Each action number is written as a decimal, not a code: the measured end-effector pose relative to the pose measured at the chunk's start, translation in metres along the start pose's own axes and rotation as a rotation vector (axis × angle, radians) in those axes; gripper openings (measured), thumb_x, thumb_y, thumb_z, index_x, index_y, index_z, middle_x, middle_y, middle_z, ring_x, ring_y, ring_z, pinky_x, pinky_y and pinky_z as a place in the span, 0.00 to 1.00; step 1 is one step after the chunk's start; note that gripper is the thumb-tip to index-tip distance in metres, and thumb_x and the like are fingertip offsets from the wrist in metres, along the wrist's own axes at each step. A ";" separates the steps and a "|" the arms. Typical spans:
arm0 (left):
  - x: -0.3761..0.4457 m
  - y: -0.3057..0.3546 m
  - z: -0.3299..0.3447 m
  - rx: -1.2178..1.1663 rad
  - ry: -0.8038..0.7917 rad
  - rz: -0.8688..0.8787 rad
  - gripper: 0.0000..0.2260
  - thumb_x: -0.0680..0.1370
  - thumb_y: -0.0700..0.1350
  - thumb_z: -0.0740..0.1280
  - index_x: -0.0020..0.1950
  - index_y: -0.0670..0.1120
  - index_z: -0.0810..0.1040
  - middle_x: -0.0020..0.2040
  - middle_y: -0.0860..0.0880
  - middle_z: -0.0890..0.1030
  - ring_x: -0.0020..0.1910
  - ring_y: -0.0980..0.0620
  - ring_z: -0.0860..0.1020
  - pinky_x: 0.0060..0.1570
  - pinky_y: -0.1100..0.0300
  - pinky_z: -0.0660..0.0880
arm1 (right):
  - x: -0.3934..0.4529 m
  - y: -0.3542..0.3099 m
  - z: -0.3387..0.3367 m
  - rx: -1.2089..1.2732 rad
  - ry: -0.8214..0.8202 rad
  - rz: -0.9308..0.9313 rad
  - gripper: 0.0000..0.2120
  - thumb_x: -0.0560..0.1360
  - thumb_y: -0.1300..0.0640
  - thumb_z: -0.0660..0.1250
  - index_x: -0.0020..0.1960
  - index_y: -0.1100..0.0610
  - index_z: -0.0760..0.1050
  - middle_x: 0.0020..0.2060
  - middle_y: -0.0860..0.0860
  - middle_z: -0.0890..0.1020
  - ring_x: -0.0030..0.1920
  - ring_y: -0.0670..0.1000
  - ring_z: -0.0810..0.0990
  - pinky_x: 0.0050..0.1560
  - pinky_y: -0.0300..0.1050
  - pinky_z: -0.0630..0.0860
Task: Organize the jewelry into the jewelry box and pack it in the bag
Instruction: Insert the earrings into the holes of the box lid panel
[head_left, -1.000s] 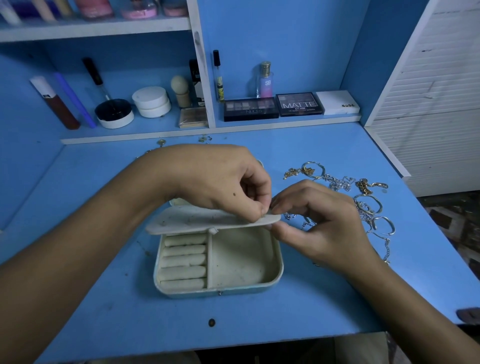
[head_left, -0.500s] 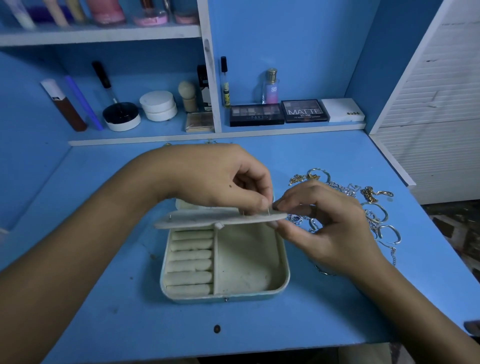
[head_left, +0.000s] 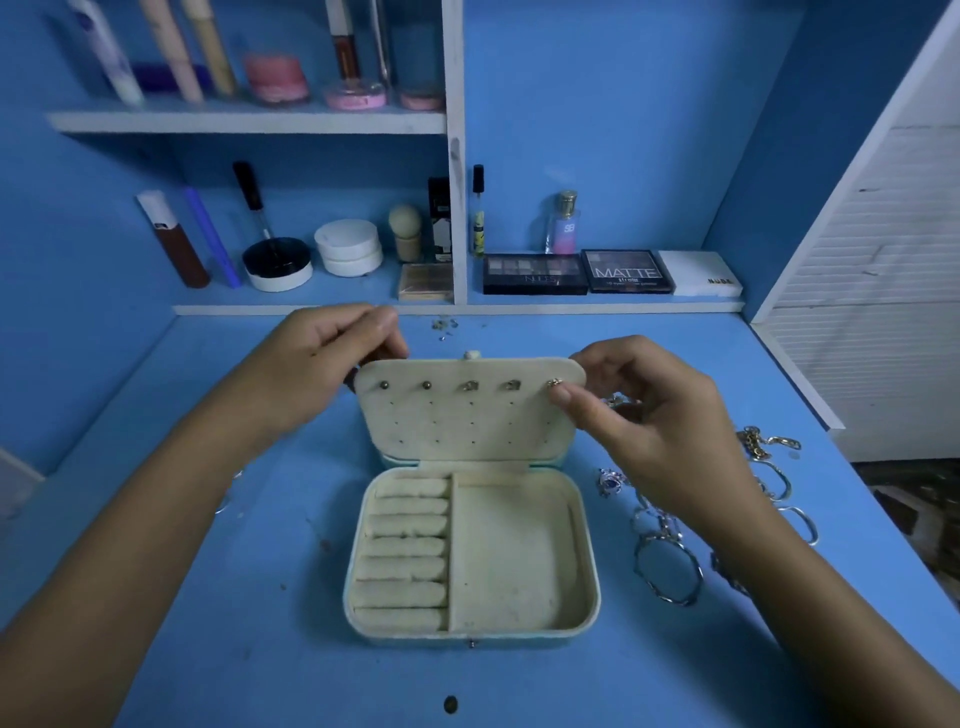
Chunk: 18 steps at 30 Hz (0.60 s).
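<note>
We're working at the small cream, velvet-lined jewelry box w/ its pale teal shell, sitting open mid-way on the blue desk. Our left hand is pinching the top-left corner of the raised lid; our right hand is pinching the top-right corner, thumb just beside the last small gold stud earring. Five studs are sitting in the lid's top row; ring rolls & the side compartment are looking bare.

We're judging the box light and fairly stiff, hinge floppy, so we're steadying the lid by its edges, not the padded face. Studs: tiny, slippery, easy to drop — pinch by the head, fingertips only. The loose silver and gold bangles, rings and chains are lying just right of the box; bangles rigid, lift by the rim; chains limp & tangle-prone, so scoop them. No bag in view.
</note>
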<state>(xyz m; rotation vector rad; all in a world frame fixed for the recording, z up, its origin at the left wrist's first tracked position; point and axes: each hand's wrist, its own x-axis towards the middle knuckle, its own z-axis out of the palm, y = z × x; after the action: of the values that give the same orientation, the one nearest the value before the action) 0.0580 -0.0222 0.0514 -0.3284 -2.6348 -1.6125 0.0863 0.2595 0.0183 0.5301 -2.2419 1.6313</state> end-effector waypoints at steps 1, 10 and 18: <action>-0.003 -0.004 0.001 -0.043 0.042 -0.011 0.20 0.74 0.64 0.61 0.41 0.50 0.82 0.36 0.52 0.79 0.38 0.53 0.74 0.46 0.54 0.72 | 0.003 0.001 0.001 -0.010 0.005 0.022 0.09 0.71 0.51 0.75 0.49 0.52 0.80 0.40 0.46 0.83 0.43 0.50 0.83 0.40 0.55 0.81; -0.014 -0.034 0.016 -0.078 0.204 -0.021 0.13 0.82 0.52 0.62 0.44 0.48 0.81 0.38 0.48 0.81 0.35 0.60 0.75 0.39 0.63 0.72 | 0.026 0.020 0.007 -0.102 0.007 0.182 0.08 0.72 0.46 0.75 0.47 0.43 0.78 0.35 0.39 0.80 0.40 0.47 0.81 0.48 0.52 0.80; -0.019 -0.059 0.027 -0.012 0.225 -0.026 0.07 0.81 0.44 0.66 0.45 0.50 0.80 0.40 0.59 0.80 0.39 0.61 0.75 0.42 0.73 0.69 | 0.022 0.031 0.013 -0.146 -0.051 0.306 0.09 0.77 0.52 0.70 0.55 0.42 0.80 0.43 0.41 0.80 0.42 0.43 0.80 0.40 0.33 0.72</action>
<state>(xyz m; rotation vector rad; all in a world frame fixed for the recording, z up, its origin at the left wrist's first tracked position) 0.0673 -0.0274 -0.0152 -0.1060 -2.4722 -1.5696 0.0513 0.2536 -0.0015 0.2001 -2.5577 1.5848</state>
